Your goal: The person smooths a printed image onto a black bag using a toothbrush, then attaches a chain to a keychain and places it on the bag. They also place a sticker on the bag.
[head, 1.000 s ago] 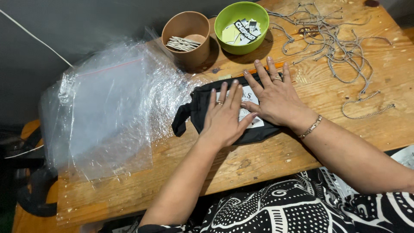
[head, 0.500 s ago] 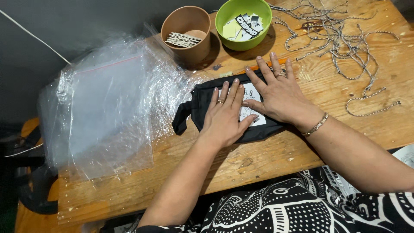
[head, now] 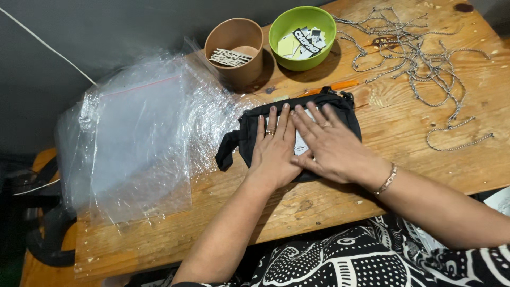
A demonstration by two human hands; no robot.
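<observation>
A small black pouch bag [head: 246, 133] with a white label lies flat on the wooden table [head: 404, 133]. My left hand [head: 274, 150] rests palm down on its left half, fingers together, a ring on one finger. My right hand [head: 329, 146] lies flat on the right half, partly overlapping the left hand, with a bracelet at the wrist. Both palms press on the bag and hide most of the white label. A short black strap of the bag sticks out at the left.
A stack of clear plastic bags [head: 138, 138] covers the table's left part. Behind the pouch stand a brown paper cup [head: 235, 48] with small tags and a green bowl [head: 302, 37] with paper labels. Metal ball chains [head: 425, 64] lie scattered at the right. An orange tool [head: 334, 86] lies behind the bag.
My right hand has slid left across the pouch, closer to the left hand. The left hand stays flat on the bag.
</observation>
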